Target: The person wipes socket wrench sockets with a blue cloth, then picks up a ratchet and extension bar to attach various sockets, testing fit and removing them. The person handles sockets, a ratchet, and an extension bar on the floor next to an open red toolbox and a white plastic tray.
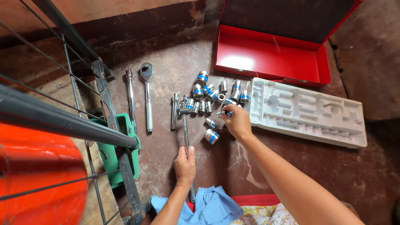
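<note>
Left hand (185,162) wrapped round long steel handle (186,131) on floor – stiff, heavy, grip low end; right hand (237,120) pinching small socket (225,113) above socket pile (210,98) – smooth chrome, slippery, hold by sides

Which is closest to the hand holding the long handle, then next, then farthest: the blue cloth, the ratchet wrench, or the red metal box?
From the left hand:
1. Blue cloth, just below it.
2. Ratchet wrench, up and left.
3. Red metal box, far top right.
</note>
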